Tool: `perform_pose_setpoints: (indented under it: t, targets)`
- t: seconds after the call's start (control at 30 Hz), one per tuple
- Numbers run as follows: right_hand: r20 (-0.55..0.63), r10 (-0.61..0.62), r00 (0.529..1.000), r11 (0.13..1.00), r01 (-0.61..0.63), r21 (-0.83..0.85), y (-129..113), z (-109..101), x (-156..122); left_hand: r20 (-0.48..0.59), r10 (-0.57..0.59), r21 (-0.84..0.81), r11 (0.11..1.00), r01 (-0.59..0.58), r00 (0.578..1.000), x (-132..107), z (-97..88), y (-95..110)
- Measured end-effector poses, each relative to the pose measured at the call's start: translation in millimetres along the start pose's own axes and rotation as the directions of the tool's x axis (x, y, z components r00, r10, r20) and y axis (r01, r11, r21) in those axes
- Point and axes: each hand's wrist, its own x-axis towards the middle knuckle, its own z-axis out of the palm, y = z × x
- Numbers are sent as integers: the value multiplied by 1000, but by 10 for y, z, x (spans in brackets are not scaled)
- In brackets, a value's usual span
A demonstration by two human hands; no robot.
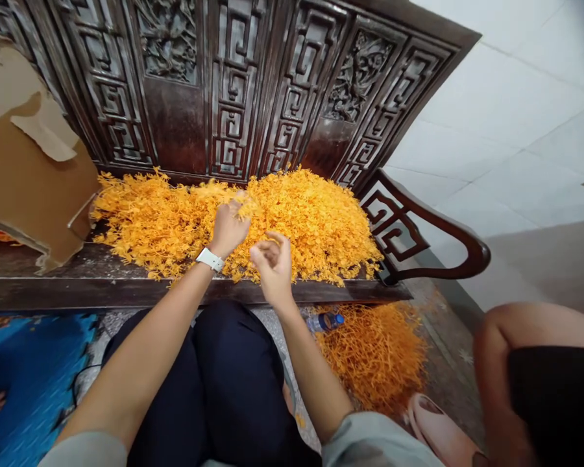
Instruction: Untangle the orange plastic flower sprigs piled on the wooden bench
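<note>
A big heap of small orange plastic sprigs [311,220] covers the seat of a dark carved wooden bench [126,288]. My left hand [228,227], with a white watch at the wrist, is closed on a bunch of orange sprigs [241,204] lifted just above the heap. My right hand [272,263] hovers over the heap's near edge with its fingers curled together in a pinch; what they hold is too small to name.
A torn cardboard box [26,175] stands on the bench at the left. A second orange pile [374,353] and a plastic bottle [324,321] lie on the floor. Another person's knee [525,337] and pink slipper [440,431] are at the right. Blue mat [24,383] at the left.
</note>
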Motion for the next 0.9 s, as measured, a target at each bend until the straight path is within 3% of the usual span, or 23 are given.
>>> perform_pose_setpoints:
  t: [0.07,0.17,0.27,0.37,0.47,0.57,0.6,0.67,0.7,0.77,0.83,0.87,0.9]
  targets:
    - [121,187,975,945,-212,250,-74,-27,110,17,72,25,997,-73,997,-42,-21,53]
    - [333,373,866,740,-494,457,-125,-126,235,14,75,25,997,-76,997,-64,-17,148]
    - [333,422,843,684,-538,493,-114,-195,258,35,2,-104,995,2,999,-47,39,180]
    - [240,413,879,750,-477,458,-56,-188,247,34,-177,-327,928,178,984,-31,119,169]
    - [67,351,934,872,-353,341,54,-167,219,74,-340,-520,789,328,937,-32,163,177]
    - [-105,88,991,995,-92,-38,148,-172,51,115,-488,-648,623,438,865,-10,139,186]
    - [-78,-26,997,980,10,-199,147,-173,-55,127,-539,-675,568,471,833,19,113,177]
    - [82,-217,973,879,231,-418,61,-169,-331,94,-612,-721,502,477,785,120,23,137]
    - [181,-296,938,827,347,-443,-28,-167,-483,38,-633,-743,499,446,773,191,-45,108]
    - [379,-407,831,774,534,-340,-288,-176,-748,-103,-632,-769,541,342,768,349,-220,52]
    - [622,-356,697,812,561,-164,-599,-219,-876,-167,-613,-769,572,287,772,478,-402,18]
    - [762,-274,587,852,516,-92,-746,-256,-869,-158,-604,-770,570,285,781,517,-474,15]
    - [888,-174,427,895,445,-38,-870,-302,-812,-131,-593,-777,559,289,794,535,-526,22]
